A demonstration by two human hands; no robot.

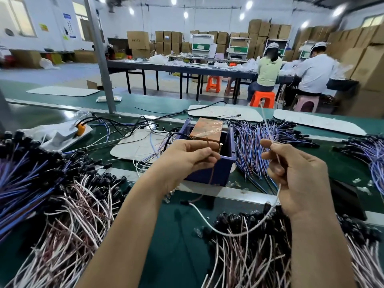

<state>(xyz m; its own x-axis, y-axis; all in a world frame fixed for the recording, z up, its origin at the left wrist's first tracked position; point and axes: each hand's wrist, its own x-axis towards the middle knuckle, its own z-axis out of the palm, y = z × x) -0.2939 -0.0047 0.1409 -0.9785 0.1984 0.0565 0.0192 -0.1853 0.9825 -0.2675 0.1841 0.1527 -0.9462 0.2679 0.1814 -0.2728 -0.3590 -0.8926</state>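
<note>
Holding, just before the blue box (220, 171): brown wire (212, 173), pinched in the grip of our left hand (187, 156); white wire (234, 235), pinched in the grip of our right hand (299, 173). We judge the heaped wires (72, 215) around the box left to do.

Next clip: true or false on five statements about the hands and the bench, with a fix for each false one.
1. The left hand pinches a thin brown wire. True.
2. The right hand holds nothing. False: its fingers are curled round a thin white wire.
3. A blue box stands on the bench just beyond the left hand. True.
4. The wire piles at either side lie sorted in bins. False: they lie loose on the green bench.
5. A copper-coloured block sits in the blue box. True.
</note>
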